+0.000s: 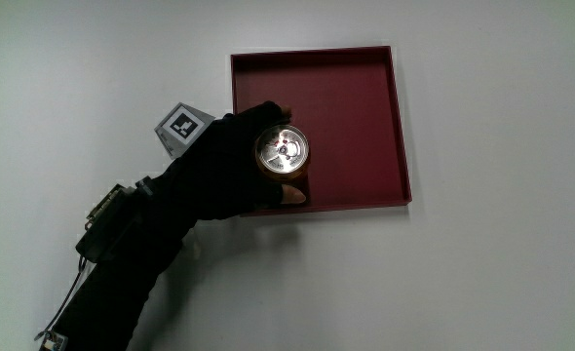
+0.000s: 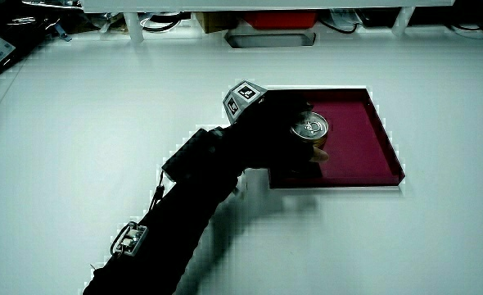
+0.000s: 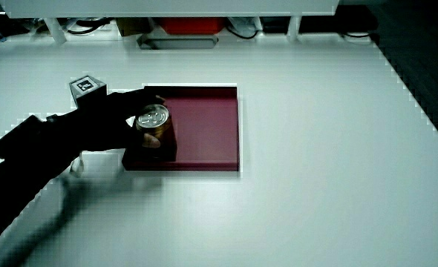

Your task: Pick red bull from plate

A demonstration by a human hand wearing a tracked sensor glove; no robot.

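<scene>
Red Bull can (image 1: 282, 153), upright in red tray (image 1: 365, 107): rigid, likely smooth and slippery; hand (image 1: 227, 171) wrapped closed around its sidewall.

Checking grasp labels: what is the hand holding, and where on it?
The hand grips the can around its side, upright, over the red tray.

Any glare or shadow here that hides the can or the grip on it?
Main view: the can lid shines brightly, washing out its detail; the black hand merges into shadow along the tray edge. In both side views the lid glints too, and the glove reads as a flat dark mass, so the fingers blur together.
</scene>
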